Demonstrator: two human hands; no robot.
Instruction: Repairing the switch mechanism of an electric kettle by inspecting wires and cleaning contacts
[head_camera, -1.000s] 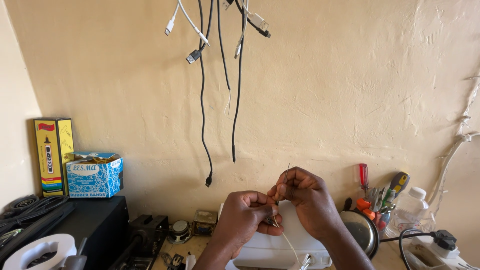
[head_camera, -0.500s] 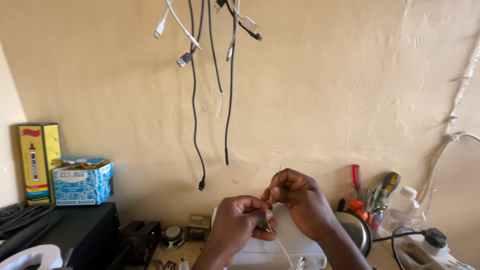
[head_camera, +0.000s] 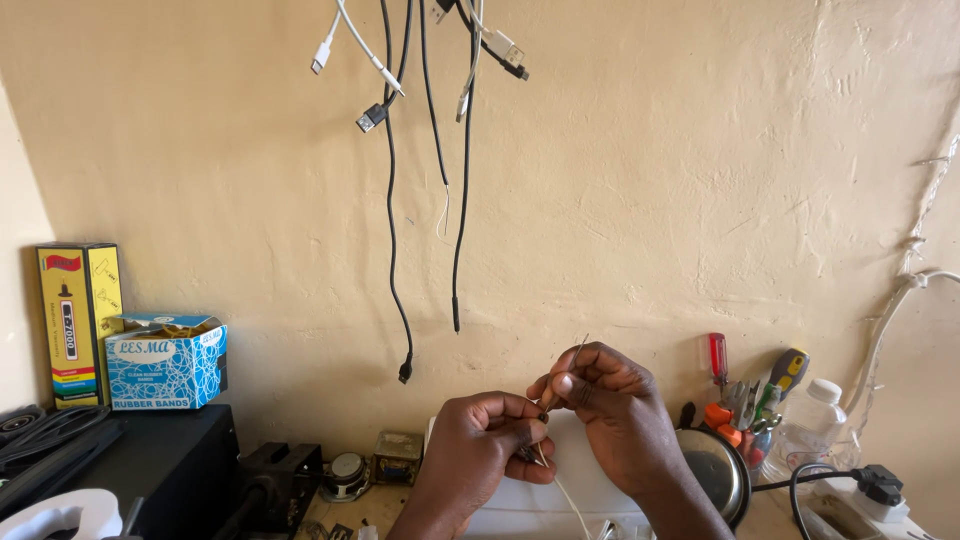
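Hands (head_camera: 545, 425) lower now, wire (head_camera: 575, 357) above grip.

We get a single view, worn on the head, facing a cream plaster wall (head_camera: 650, 200) almost level rather than steeply down. We sit close: both hands, left hand (head_camera: 480, 450) and right hand (head_camera: 615, 420), fill the bottom centre, while hanging cables (head_camera: 400, 150) drop from above.

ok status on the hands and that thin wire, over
Left hand and right hand pinch thin wire between fingertips, above white box. Nothing blocking.
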